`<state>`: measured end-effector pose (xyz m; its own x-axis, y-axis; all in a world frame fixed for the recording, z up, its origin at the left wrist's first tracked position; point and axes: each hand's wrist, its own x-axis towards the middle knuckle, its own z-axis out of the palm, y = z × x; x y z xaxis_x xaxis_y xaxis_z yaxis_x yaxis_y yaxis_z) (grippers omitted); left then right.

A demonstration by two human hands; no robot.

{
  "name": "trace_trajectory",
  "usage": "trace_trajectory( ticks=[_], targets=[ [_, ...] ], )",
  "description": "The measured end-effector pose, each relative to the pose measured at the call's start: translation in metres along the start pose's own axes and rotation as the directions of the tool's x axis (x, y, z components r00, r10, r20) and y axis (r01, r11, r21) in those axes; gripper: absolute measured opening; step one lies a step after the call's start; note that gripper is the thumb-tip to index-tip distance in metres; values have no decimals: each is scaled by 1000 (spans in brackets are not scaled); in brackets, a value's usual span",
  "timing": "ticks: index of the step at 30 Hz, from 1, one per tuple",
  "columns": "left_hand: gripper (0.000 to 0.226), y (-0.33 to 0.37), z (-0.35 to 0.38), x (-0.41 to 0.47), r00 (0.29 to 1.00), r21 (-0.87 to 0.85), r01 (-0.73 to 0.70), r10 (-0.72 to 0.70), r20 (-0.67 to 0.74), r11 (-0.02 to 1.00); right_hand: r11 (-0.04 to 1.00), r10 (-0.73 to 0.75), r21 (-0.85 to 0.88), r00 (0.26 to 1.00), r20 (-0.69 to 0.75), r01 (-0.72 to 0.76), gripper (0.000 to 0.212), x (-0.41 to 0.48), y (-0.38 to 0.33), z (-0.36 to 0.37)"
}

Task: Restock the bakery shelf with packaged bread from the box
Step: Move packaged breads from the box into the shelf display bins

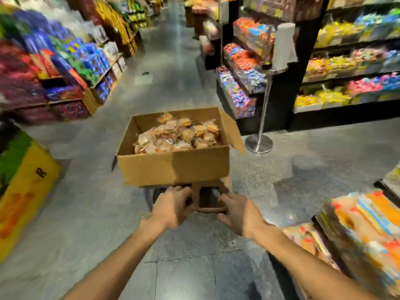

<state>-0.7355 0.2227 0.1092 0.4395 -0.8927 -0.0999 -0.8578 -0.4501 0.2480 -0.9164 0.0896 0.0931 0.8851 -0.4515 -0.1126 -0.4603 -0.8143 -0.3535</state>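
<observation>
I see the box (pixel 173 167), brown cardboard with its top open, in the middle of the aisle directly ahead of both hands. Its right flap folds outward. The packaged bread (pixel 177 137) lies heaped inside the box, below the rim, in clear wrappers with orange print.

The box rests on a brown frame (pixel 210 210), which shows only under its near edge. The left hand (pixel 173 204) grips the left part of this frame, fingers curled over it, knuckles up. The right hand (pixel 238 215) holds the right end of the frame's lower bar, fingers above and thumb below. Blur hides the fingertips.

The floor (pixel 86 191) is grey and speckled. Shelves of coloured packets (pixel 65 68) line the left side. More shelves (pixel 346 68) stand on the right. A metal post (pixel 263 118) on a round base stands just right of the box. A yellow carton (pixel 26 187) sits at the left edge. Stacked packets (pixel 363 224) lie at the right edge.
</observation>
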Motion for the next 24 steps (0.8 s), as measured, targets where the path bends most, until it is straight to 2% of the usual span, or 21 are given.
trace_trajectory(
  ticks=[7, 14, 17, 20, 22, 24],
  targets=[
    [36, -105, -10, 84, 967, -195, 254, -243, 80, 947, 999, 34, 26, 995, 90, -36, 37, 135, -45, 9],
    [40, -185, -1, 191, 878, -354, 478, -445, 176, 804, 992, 90, 75, 978, 189, -105, 44, 284, -42, 18],
    [41, -222, 0, 248, 853, -387, 517, -498, 157, 763, 975, 111, 159, 963, 245, -152, 46, 367, -31, 25],
    [45, -256, 5, 305, 824, -382, 549, -559, 96, 743, 905, 192, 315, 936, 295, -285, 59, 454, -15, 32],
    [51, -279, 9, 337, 778, -357, 611, -619, 107, 706, 825, 247, 422, 911, 331, -376, 68, 506, -6, 36],
    [57, -303, 15, 366, 722, -344, 674, -681, 123, 653, 756, 274, 482, 883, 381, -443, 90, 553, 4, 40]
  ],
)
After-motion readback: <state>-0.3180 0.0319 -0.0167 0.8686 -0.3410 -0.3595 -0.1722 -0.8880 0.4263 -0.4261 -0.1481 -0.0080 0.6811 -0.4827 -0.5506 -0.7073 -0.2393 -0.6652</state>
